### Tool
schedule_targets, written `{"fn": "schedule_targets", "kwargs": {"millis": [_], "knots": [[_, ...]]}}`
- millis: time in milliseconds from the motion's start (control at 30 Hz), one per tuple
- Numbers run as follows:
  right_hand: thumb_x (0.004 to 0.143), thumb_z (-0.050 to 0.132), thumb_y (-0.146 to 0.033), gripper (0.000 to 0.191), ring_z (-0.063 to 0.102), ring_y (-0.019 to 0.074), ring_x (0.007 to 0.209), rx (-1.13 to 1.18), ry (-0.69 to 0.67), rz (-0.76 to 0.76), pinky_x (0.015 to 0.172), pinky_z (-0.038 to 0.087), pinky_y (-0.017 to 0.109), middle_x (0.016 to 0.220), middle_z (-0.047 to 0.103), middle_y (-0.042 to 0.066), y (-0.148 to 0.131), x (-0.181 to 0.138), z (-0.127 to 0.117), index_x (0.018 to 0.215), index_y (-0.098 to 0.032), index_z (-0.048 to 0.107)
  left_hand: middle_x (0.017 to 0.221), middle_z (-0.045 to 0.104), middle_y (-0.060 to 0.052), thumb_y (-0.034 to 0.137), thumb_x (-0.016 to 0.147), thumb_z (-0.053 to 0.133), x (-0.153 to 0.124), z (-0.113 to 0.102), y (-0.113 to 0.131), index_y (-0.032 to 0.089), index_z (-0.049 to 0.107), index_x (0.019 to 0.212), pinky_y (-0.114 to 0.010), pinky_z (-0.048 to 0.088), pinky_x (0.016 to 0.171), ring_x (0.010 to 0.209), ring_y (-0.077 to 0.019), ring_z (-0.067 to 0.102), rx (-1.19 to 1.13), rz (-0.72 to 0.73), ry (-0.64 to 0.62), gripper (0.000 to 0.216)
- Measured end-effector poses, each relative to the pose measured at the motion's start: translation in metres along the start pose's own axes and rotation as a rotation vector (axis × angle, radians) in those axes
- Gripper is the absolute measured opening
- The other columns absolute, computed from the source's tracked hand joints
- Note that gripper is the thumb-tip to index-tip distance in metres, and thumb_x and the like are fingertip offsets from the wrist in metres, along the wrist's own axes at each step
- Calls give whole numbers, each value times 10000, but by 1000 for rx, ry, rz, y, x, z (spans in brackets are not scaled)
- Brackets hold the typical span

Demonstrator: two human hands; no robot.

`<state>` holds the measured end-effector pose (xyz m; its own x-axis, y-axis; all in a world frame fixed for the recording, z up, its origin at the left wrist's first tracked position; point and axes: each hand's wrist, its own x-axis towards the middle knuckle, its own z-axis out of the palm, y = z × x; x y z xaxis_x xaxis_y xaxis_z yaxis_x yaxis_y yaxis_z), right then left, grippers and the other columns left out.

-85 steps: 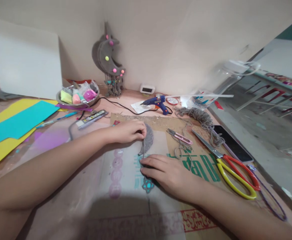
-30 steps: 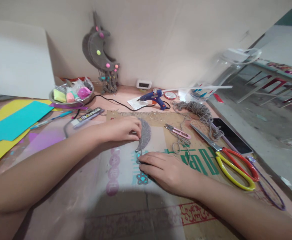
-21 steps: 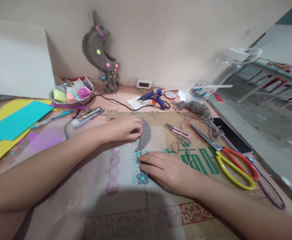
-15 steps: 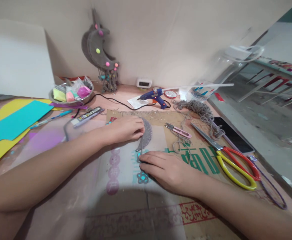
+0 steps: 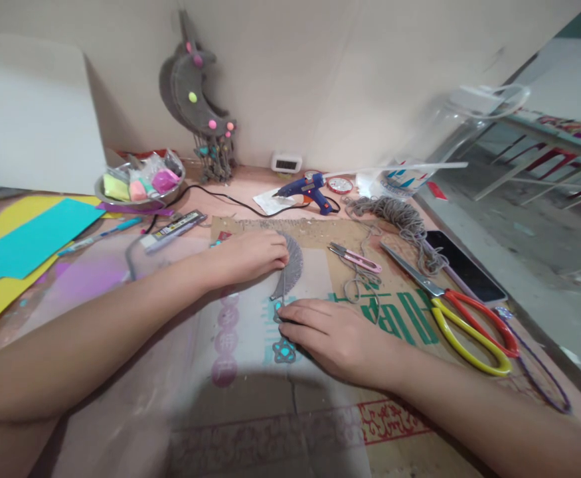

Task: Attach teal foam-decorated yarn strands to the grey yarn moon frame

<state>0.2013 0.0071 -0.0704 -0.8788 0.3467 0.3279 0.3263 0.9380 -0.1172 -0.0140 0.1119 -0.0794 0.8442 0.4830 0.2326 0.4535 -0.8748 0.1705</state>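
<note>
A grey yarn feather (image 5: 291,269) lies on a flattened cardboard sheet (image 5: 394,318) in the middle of the table. My left hand (image 5: 253,255) rests on the feather's left half, fingers curled down and pressed on it. My right hand (image 5: 330,335) lies flat just below, its fingertips holding down the feather's stem end. The left half of the feather is hidden under my left hand.
Yellow-and-red scissors (image 5: 462,318), pink thread snips (image 5: 357,257), a grey yarn bundle (image 5: 400,222) and a phone (image 5: 464,269) lie to the right. A blue glue gun (image 5: 305,191) sits behind. A bowl of coloured clay (image 5: 138,186), pens and coloured sheets (image 5: 26,242) lie left. A moon ornament (image 5: 195,99) leans on the wall.
Both hands stay on the feather almost unmoved; my left hand's fingers have shifted slightly along its edge. The view has tilted a little.
</note>
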Motion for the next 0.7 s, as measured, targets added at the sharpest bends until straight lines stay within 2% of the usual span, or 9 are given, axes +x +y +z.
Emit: {"fn": "schedule_targets", "kwargs": {"millis": [167, 333, 700], "knots": [[919, 463, -101, 243, 633, 207, 1040, 15, -13, 9, 920, 550, 351, 1135, 682, 118, 0, 1, 0, 1074, -95, 650, 885, 669, -49, 181, 917, 509, -1, -1, -2, 165, 650, 851, -303, 449, 804, 870, -177, 601, -128, -23, 47, 157], [919, 470, -107, 238, 629, 207, 1038, 11, -18, 18, 919, 547, 349, 1140, 678, 113, 0, 1, 1, 1076, -99, 649, 885, 672, -40, 210, 884, 560, -3, 0, 2, 170, 622, 907, -309, 444, 784, 861, -182, 598, -243, -140, 126, 77], [907, 474, -94, 241, 626, 211, 1041, 0, -19, 4, 919, 541, 347, 1138, 676, 119, 0, 0, 1, 1072, -98, 649, 813, 652, -28, 206, 855, 600, -2, 3, 7, 169, 623, 842, -292, 420, 732, 810, -173, 563, -270, -178, 161, 45]]}}
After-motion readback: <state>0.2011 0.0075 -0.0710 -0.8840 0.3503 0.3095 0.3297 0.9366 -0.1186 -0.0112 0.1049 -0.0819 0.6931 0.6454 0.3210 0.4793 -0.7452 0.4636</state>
